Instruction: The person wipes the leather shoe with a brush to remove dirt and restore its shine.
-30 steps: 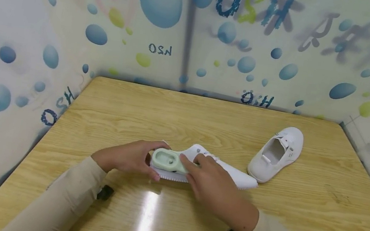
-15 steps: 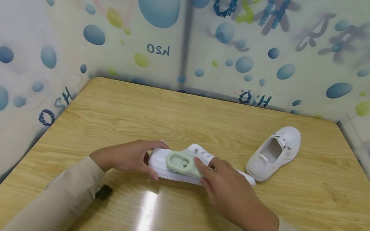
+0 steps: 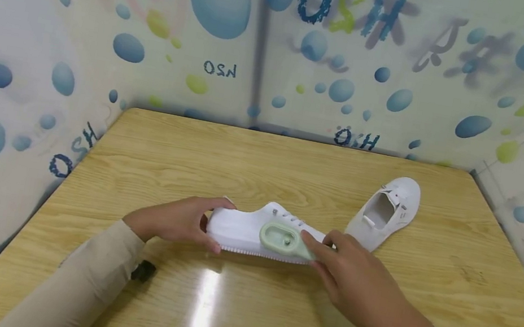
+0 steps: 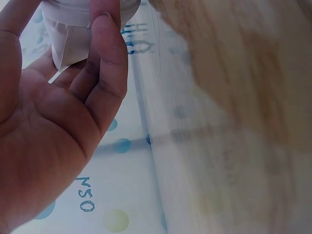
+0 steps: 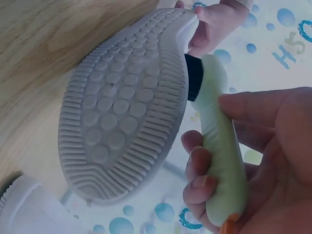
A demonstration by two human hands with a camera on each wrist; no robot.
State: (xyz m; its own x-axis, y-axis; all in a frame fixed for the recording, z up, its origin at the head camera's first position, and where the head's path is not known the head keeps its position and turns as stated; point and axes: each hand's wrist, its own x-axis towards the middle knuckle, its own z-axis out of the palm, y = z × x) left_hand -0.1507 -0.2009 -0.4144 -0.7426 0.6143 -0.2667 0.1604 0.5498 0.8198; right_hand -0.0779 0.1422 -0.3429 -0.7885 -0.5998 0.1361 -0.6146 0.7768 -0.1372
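Note:
On its side edge over the table, a white lace-up shoe (image 3: 236,228) points its toe to the right. My left hand (image 3: 180,222) grips it around the heel, thumb low and fingers over the top. In the left wrist view, the heel (image 4: 73,41) sits between the fingers. My right hand (image 3: 366,283) holds a pale green scrub brush (image 3: 266,238) by its handle, flat against the shoe's side. The right wrist view shows the dark bristles (image 5: 194,78) at the upper and the studded sole (image 5: 114,102) turned toward the camera.
A second white shoe (image 3: 383,211) lies on the wooden table (image 3: 191,158) at the right, just behind the toe of the held one. Walls with blue and green dots (image 3: 221,0) enclose the table at the back and both sides.
My right hand has drawn the brush rightward along the shoe's side, from near the heel to about the middle. My left hand keeps its grip on the heel.

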